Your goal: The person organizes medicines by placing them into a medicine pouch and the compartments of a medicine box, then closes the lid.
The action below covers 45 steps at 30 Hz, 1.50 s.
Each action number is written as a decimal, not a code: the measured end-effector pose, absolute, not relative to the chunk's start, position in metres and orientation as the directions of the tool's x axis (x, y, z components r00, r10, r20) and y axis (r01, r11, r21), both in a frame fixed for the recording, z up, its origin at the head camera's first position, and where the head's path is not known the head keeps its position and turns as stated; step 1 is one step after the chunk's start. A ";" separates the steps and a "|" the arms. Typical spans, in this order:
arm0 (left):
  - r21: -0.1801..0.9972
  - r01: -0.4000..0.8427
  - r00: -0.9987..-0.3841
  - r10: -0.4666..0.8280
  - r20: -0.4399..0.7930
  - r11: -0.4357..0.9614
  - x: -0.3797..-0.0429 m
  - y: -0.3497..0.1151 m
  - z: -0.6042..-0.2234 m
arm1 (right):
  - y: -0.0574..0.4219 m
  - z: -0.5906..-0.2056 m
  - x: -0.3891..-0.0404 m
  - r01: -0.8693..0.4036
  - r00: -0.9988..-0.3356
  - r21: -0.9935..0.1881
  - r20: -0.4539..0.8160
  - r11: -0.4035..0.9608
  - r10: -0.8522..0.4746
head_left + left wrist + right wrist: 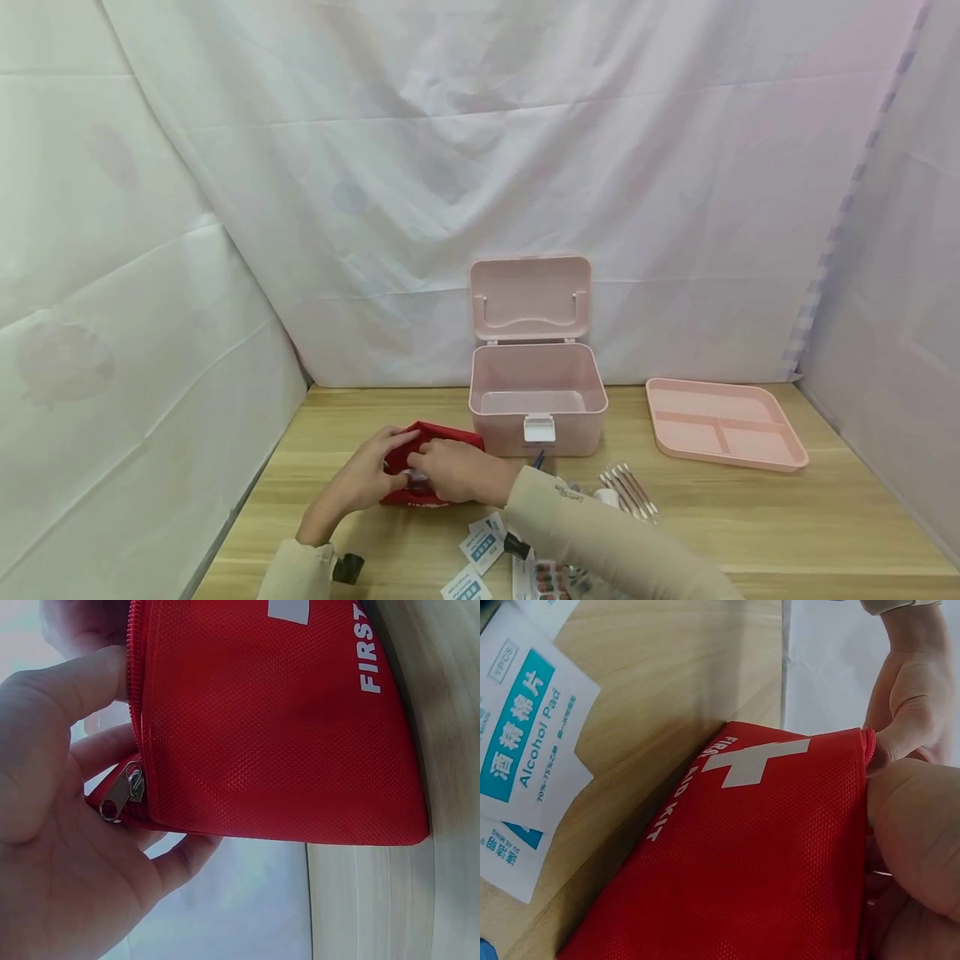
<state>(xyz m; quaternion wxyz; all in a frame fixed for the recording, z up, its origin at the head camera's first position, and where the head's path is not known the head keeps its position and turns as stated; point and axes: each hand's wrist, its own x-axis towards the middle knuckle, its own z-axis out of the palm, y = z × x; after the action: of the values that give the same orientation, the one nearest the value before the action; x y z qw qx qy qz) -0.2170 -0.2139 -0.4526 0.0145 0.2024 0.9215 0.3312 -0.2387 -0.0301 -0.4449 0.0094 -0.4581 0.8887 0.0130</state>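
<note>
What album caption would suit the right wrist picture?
Left hand and right hand at the mouth of a red FIRST AID KIT pouch, Alcohol Pad packets on the wooden table beside it.

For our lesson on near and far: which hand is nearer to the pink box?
The right hand: its fingers are in the pouch, close to the box, by its front left corner. The left hand holds the pouch's left end, farther from the box.

The left hand [366, 475] has its thumb [86, 686] and fingers [184, 864] bent in a grip, and just beside it the right hand [453, 471] is back upward with fingertips hidden, its beige-sleeved forearm [600, 533] lying slantwise from the lower right
</note>
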 end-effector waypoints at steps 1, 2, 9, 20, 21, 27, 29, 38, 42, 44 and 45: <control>0.618 0.363 -0.918 0.382 0.108 0.697 -0.217 -0.214 -0.453 | -0.029 -0.444 -0.238 -0.819 -0.574 0.025 -0.022 0.573 -0.819; 0.620 0.365 -0.917 0.383 0.110 0.694 -0.217 -0.214 -0.453 | -0.028 -0.444 -0.238 -0.822 -0.569 0.028 -0.012 0.568 -0.822; 0.616 0.378 -0.914 0.387 0.127 0.691 -0.217 -0.214 -0.454 | -0.022 -0.439 -0.237 -0.851 -0.517 0.062 0.070 0.521 -0.853; 0.620 0.365 -0.920 0.373 0.123 0.695 -0.217 -0.214 -0.453 | 0.010 -0.418 -0.234 -0.823 -0.568 -0.140 0.180 0.550 -0.803; 0.619 0.364 -0.920 0.374 0.122 0.696 -0.217 -0.214 -0.453 | 0.014 -0.416 -0.233 -0.812 -0.583 -0.173 0.186 0.558 -0.791; 0.626 0.364 -0.918 0.379 0.117 0.689 -0.218 -0.214 -0.452 | 0.043 -0.410 -0.235 -0.784 -0.613 -0.298 0.241 0.544 -0.752; 0.629 0.362 -0.919 0.378 0.115 0.688 -0.218 -0.213 -0.452 | 0.052 -0.409 -0.235 -0.794 -0.599 -0.321 0.270 0.516 -0.754; 0.623 0.351 -0.924 0.369 0.106 0.700 -0.219 -0.213 -0.453 | 0.090 -0.402 -0.230 -0.810 -0.563 -0.399 0.323 0.430 -0.761; 0.623 0.342 -0.926 0.364 0.099 0.703 -0.219 -0.213 -0.453 | 0.106 -0.399 -0.229 -0.802 -0.557 -0.465 0.354 0.375 -0.752; 0.626 0.338 -0.927 0.363 0.094 0.702 -0.219 -0.212 -0.453 | 0.115 -0.398 -0.229 -0.794 -0.556 -0.500 0.366 0.347 -0.746; 0.626 0.338 -0.927 0.362 0.094 0.703 -0.220 -0.212 -0.453 | 0.119 -0.399 -0.230 -0.787 -0.558 -0.519 0.368 0.333 -0.744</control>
<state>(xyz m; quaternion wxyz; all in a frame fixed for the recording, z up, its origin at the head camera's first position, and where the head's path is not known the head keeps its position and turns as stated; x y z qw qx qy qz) -0.2195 -0.2124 -0.4527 0.0181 0.1899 0.9225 0.3355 -0.2296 0.1191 -0.3985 -0.0317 -0.4693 0.8158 -0.3366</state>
